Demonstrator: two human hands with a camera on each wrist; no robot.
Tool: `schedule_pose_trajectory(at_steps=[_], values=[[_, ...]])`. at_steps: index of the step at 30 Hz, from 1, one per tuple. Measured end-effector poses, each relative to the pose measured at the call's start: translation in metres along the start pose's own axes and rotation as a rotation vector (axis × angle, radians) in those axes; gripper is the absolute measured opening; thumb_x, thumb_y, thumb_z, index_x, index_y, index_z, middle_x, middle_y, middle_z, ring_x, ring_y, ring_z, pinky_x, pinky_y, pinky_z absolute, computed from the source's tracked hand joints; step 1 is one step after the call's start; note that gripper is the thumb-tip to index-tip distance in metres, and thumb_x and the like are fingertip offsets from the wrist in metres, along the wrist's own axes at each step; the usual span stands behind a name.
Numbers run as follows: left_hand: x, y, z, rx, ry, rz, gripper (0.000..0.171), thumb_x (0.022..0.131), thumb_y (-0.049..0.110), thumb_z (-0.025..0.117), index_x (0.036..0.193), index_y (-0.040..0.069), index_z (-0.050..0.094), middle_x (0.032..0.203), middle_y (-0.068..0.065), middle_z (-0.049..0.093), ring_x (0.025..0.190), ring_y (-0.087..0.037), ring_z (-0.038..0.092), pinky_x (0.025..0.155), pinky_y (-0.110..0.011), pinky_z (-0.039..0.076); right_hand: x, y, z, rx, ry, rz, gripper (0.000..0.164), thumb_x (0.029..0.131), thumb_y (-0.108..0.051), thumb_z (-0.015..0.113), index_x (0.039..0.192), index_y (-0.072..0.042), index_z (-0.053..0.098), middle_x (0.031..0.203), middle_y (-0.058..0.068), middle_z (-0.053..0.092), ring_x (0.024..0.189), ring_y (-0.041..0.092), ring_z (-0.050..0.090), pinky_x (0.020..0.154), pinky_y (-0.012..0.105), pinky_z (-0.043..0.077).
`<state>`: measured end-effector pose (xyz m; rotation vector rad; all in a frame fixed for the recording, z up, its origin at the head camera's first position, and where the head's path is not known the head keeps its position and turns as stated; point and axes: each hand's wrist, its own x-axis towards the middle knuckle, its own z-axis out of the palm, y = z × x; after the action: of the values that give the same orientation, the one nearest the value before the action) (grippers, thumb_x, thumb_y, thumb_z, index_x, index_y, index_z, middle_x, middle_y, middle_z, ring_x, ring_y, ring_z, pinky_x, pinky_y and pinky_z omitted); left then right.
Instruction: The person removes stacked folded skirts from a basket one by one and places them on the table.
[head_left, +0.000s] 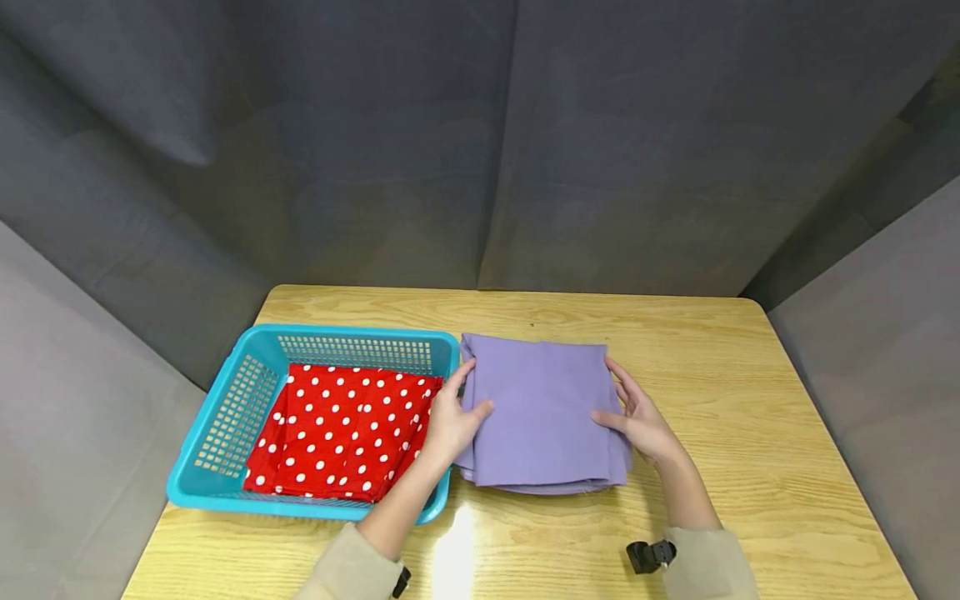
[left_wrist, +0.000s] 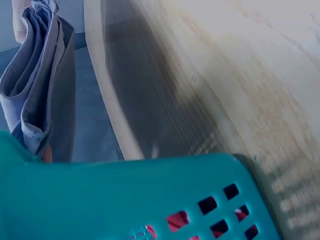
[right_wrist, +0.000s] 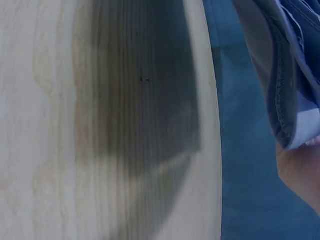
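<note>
Between my two hands is a folded purple cloth, held flat in several layers just right of a blue basket. My left hand grips its left edge, thumb on top, with the wrist passing over the basket's right side. At the opposite edge my right hand grips it the same way. Both wrist views show the cloth raised off the table: its folded layers stand beyond the basket wall in the left one, and its stitched hem is above my right hand in the other.
The blue plastic basket with mesh sides stands on the left of the wooden table. Inside lies a folded red cloth with white dots. Dark grey curtains hang behind the table, and lighter grey ones flank its sides.
</note>
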<state>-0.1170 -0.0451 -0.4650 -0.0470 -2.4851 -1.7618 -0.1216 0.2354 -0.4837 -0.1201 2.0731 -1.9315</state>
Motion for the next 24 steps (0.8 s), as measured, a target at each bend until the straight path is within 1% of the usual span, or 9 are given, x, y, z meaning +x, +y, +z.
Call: schedule_pose_trajectory(at_steps=[4, 5, 7, 12, 14, 18, 19, 21, 24], values=[[-0.001, -0.001, 0.005, 0.004, -0.010, 0.013, 0.063, 0.071, -0.004, 0.069, 0.130, 0.002, 0.048, 0.119, -0.023, 0.056, 0.103, -0.032, 0.056, 0.086, -0.045, 0.047, -0.001, 0.006, -0.002, 0.016, 0.010, 0.010, 0.091, 0.080, 0.004, 0.064, 0.148, -0.019, 0.008, 0.150, 0.017, 0.012, 0.132, 0.035, 0.022, 0.085, 0.017, 0.042], [-0.001, -0.001, 0.006, 0.004, -0.011, 0.012, 0.063, 0.071, -0.004, 0.069, 0.130, 0.002, 0.048, 0.119, -0.023, 0.056, 0.102, -0.032, 0.056, 0.085, -0.044, 0.047, -0.001, 0.007, -0.002, 0.016, 0.013, 0.014, 0.091, 0.080, 0.004, 0.064, 0.148, -0.019, 0.008, 0.151, 0.017, 0.012, 0.132, 0.034, 0.022, 0.085, 0.016, 0.042], [-0.003, -0.001, 0.008, -0.001, -0.017, -0.006, 0.063, 0.072, -0.004, 0.068, 0.131, 0.003, 0.048, 0.118, -0.022, 0.056, 0.099, -0.031, 0.057, 0.082, -0.043, 0.049, -0.001, 0.008, -0.003, 0.016, 0.016, 0.019, 0.092, 0.079, 0.004, 0.064, 0.148, -0.018, 0.008, 0.150, 0.018, 0.013, 0.131, 0.035, 0.025, 0.085, 0.016, 0.042], [-0.006, 0.001, 0.014, -0.013, -0.012, -0.052, 0.062, 0.073, -0.005, 0.067, 0.131, 0.004, 0.047, 0.116, -0.020, 0.056, 0.095, -0.030, 0.057, 0.076, -0.041, 0.051, -0.003, 0.013, -0.007, -0.001, 0.018, 0.022, 0.091, 0.079, 0.002, 0.065, 0.148, -0.018, 0.008, 0.150, 0.019, 0.013, 0.131, 0.037, 0.022, 0.085, 0.015, 0.041], [-0.007, 0.002, 0.017, -0.008, -0.001, -0.058, 0.062, 0.072, -0.005, 0.067, 0.131, 0.003, 0.048, 0.117, -0.020, 0.056, 0.097, -0.030, 0.057, 0.078, -0.042, 0.050, -0.004, 0.015, -0.008, -0.007, 0.018, 0.023, 0.091, 0.080, 0.000, 0.066, 0.148, -0.019, 0.009, 0.150, 0.019, 0.013, 0.131, 0.037, 0.021, 0.085, 0.014, 0.041], [-0.008, 0.000, 0.022, -0.008, 0.011, -0.072, 0.063, 0.072, -0.007, 0.066, 0.131, 0.003, 0.048, 0.123, -0.020, 0.054, 0.106, -0.032, 0.054, 0.086, -0.044, 0.047, -0.005, 0.018, -0.010, -0.006, 0.013, 0.031, 0.091, 0.080, 0.000, 0.065, 0.148, -0.019, 0.008, 0.149, 0.019, 0.015, 0.131, 0.038, 0.022, 0.087, 0.018, 0.041], [-0.008, -0.001, 0.024, -0.006, 0.016, -0.070, 0.063, 0.071, -0.007, 0.066, 0.130, 0.003, 0.048, 0.125, -0.020, 0.053, 0.108, -0.032, 0.053, 0.088, -0.045, 0.046, -0.005, 0.018, -0.010, -0.015, 0.013, 0.033, 0.091, 0.080, -0.001, 0.065, 0.148, -0.019, 0.008, 0.149, 0.018, 0.014, 0.132, 0.037, 0.021, 0.090, 0.020, 0.041], [-0.009, -0.002, 0.027, -0.006, 0.023, -0.076, 0.063, 0.071, -0.008, 0.066, 0.131, 0.004, 0.048, 0.127, -0.020, 0.052, 0.110, -0.033, 0.052, 0.090, -0.045, 0.045, -0.006, 0.020, -0.011, -0.023, 0.011, 0.035, 0.090, 0.081, -0.001, 0.065, 0.148, -0.018, 0.008, 0.150, 0.018, 0.013, 0.134, 0.038, 0.018, 0.097, 0.031, 0.038], [-0.009, -0.003, 0.032, 0.006, 0.036, -0.082, 0.064, 0.071, -0.008, 0.066, 0.131, 0.004, 0.048, 0.129, -0.019, 0.050, 0.113, -0.034, 0.050, 0.093, -0.045, 0.043, -0.007, 0.022, -0.012, -0.037, 0.014, 0.034, 0.091, 0.080, 0.000, 0.065, 0.148, -0.017, 0.007, 0.152, 0.016, 0.007, 0.136, 0.037, 0.011, 0.104, 0.046, 0.026]])
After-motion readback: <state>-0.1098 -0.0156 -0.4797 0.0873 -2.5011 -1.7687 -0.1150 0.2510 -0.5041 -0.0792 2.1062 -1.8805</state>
